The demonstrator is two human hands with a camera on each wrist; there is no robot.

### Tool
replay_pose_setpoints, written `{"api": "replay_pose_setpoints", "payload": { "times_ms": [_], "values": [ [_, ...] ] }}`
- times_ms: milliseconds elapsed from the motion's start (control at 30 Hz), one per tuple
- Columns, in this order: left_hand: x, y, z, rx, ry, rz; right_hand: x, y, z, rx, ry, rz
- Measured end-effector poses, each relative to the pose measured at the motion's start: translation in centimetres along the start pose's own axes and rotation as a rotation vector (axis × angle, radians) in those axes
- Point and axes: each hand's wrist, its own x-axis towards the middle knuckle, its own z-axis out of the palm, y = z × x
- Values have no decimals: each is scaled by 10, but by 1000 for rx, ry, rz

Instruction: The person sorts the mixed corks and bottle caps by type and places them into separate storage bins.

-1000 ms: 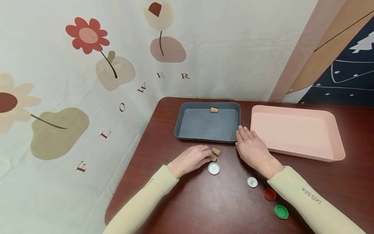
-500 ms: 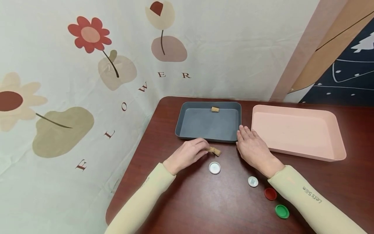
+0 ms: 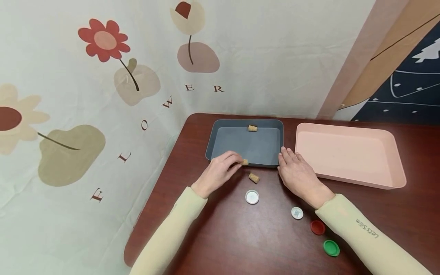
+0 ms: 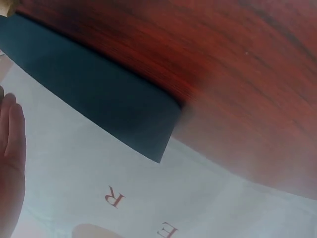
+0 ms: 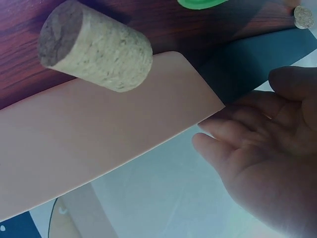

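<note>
My left hand pinches a cork at the front rim of the grey tray. A second cork lies on the table just in front, and a third cork is inside the tray at its back wall. My right hand, fingers straight, rests at the grey tray's front right corner and holds nothing. In the right wrist view a large cork appears close to the camera; I cannot match it to one in the head view.
A pink tray stands right of my right hand. On the dark wooden table lie a silvery lid, a white lid, a red lid and a green lid. A printed cloth hangs behind.
My left hand has picked up the nearer of the two corks on the table and moved it forward to the grey tray's front rim. The right hand stays in place.
</note>
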Motion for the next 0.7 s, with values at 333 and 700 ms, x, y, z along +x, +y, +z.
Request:
{"api": "replay_pose_setpoints", "payload": {
  "times_ms": [333,700],
  "values": [
    [19,-9,8,62,28,-48,0,-1,0,12,-15,15],
    [46,-22,18,167,-45,-94,0,-1,0,7,-20,15]
  ]
}}
